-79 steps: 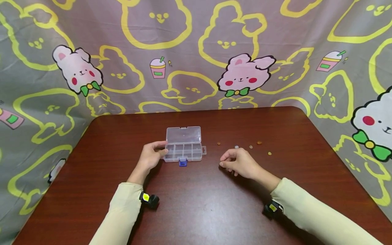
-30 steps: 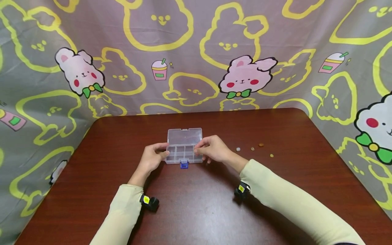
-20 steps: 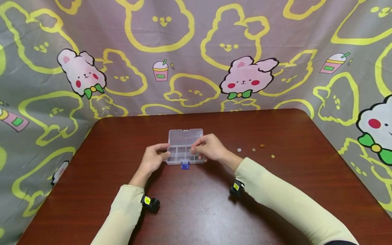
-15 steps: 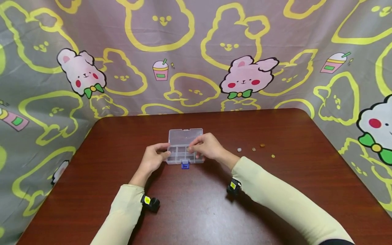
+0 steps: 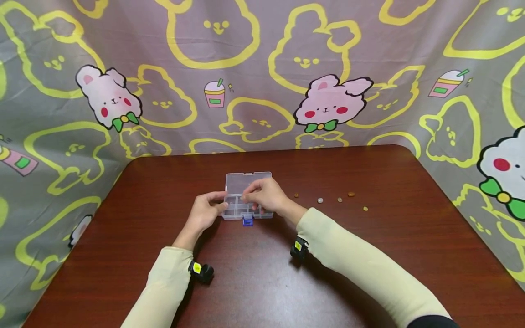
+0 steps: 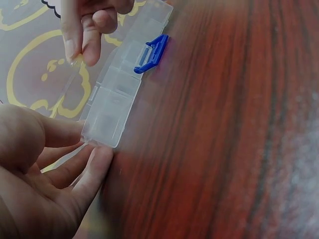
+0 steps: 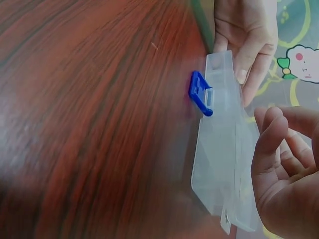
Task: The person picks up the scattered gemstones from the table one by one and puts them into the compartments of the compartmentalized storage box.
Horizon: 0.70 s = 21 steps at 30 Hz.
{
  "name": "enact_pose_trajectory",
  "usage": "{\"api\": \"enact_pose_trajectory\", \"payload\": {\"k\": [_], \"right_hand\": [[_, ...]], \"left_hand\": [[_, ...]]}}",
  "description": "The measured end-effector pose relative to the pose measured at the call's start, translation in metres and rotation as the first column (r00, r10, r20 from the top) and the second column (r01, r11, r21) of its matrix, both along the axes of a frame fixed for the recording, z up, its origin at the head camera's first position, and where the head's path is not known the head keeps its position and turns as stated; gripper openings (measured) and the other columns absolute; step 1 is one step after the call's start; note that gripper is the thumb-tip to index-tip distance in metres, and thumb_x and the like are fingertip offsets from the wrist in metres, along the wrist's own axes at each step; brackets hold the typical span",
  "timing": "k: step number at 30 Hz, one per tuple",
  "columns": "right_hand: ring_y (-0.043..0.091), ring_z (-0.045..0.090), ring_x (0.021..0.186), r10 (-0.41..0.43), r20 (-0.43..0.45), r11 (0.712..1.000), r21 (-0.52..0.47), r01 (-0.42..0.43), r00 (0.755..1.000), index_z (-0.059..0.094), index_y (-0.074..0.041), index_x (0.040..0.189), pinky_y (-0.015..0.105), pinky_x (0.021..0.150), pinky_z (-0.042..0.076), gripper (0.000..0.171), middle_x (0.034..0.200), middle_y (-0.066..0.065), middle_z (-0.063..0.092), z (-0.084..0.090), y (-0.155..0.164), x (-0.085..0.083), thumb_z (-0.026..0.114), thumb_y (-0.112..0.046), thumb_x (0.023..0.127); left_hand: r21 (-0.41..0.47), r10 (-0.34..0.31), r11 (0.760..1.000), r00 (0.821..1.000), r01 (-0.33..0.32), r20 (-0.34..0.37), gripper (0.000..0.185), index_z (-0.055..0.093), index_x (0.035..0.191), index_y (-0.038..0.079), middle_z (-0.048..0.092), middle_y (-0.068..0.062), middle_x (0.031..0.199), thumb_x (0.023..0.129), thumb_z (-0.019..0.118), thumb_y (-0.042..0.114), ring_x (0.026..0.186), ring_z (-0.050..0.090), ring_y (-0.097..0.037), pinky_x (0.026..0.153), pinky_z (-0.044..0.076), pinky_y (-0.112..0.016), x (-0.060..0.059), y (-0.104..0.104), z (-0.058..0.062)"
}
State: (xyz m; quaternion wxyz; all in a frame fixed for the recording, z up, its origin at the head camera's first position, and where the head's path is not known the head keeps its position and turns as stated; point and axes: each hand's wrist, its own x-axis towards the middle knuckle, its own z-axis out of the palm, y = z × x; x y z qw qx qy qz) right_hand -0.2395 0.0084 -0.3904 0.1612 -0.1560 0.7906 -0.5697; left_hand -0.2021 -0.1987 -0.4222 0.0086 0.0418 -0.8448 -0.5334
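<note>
A clear plastic compartment box (image 5: pixel 229 212) lies on the table with its lid (image 5: pixel 238 182) raised at the back and a blue latch (image 5: pixel 248 221) at the front. My left hand (image 5: pixel 203 210) grips the box's left end, thumb at the near side and fingers behind. Over the left-middle compartments, my right hand (image 5: pixel 265 196) has thumb and forefinger pinched together. Between those fingertips, the left wrist view catches a small pale, yellowish stone (image 6: pixel 77 60), mostly covered. The right wrist view hides it behind the fingers.
Right of the box lie several small stones: an orange one (image 5: pixel 296 195), a white one (image 5: pixel 320 200), a greyish one (image 5: pixel 339 199), an amber one (image 5: pixel 351 194) and a yellow one (image 5: pixel 365 208). A patterned curtain (image 5: pixel 254 68) stands behind the brown table (image 5: pixel 246 282).
My right hand has travelled left, from the table beside the stones to above the box, and crossed its compartments from right to left. My left hand keeps its grip on the box.
</note>
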Motion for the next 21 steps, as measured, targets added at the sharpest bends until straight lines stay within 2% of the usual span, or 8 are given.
{"api": "enact_pose_trajectory", "payload": {"k": [11, 21], "right_hand": [[0.016, 0.057, 0.051, 0.004, -0.018, 1.0, 0.003, -0.004, 1.0, 0.075, -0.003, 0.091, 0.029, 0.042, 0.05, 0.005, 0.08, 0.015, 0.073, -0.001, -0.015, -0.001, 0.073, -0.007, 0.088], [0.014, 0.055, 0.048, -0.001, -0.051, 0.999, 0.039, 0.003, 0.999, 0.075, -0.003, 0.091, 0.029, 0.042, 0.049, 0.005, 0.078, 0.025, 0.069, -0.003, -0.025, -0.006, 0.072, -0.007, 0.089]], "left_hand": [[0.0, -0.006, 1.0, 1.0, 0.006, -0.013, 0.033, 0.066, 0.125, -0.006, 0.067, -0.024, 0.117, 0.092, 0.066, -0.004, 0.079, 0.064, -0.017, 0.064, 0.051, -0.022, 0.001, -0.001, -0.001], [0.007, -0.012, 1.0, 1.0, 0.012, -0.023, 0.034, 0.066, 0.125, -0.006, 0.067, -0.024, 0.117, 0.091, 0.066, -0.005, 0.078, 0.064, -0.018, 0.064, 0.051, -0.021, 0.0, 0.0, 0.0]]}}
